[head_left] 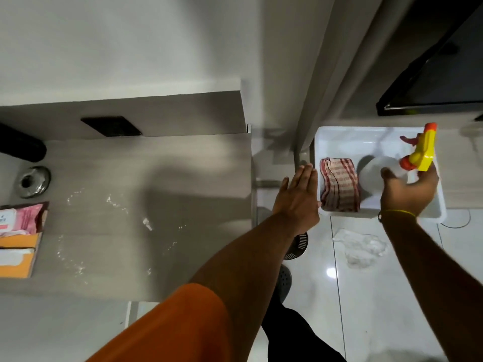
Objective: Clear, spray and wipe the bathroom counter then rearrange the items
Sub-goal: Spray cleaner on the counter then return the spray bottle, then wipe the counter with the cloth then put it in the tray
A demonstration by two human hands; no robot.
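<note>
Head view, looking steeply down. Grey wood-grain tabletop [162, 178] fills the left half; white powdery smears and a small white scrap [147, 223] lie scattered across its middle. At its left edge: metal sink drain [34, 182], a dark spout [21, 146] above it, and a stack of packets [19, 239], pink on top, orange beneath. A black rectangular plate [111, 126] sits on the raised back ledge. White wall above.

Right of the tabletop, glossy white tiled floor [366, 296] with a crumpled clear plastic piece [362, 248] on it. A white bin [339, 137] stands beside the tabletop end, holding a folded red-and-white checked cloth [339, 185].

Right hand [409, 189] grips the white spray bottle [376, 176] near its neck; yellow trigger head with orange nozzle sits above the fingers. Bottle is tilted, inside or just over the bin; contact with the bin floor cannot be told. Yellow band on that wrist.

Left hand [298, 197] is flat, fingers extended together, empty, at the bin's left wall beside the cloth. Orange sleeve on that arm.
</note>
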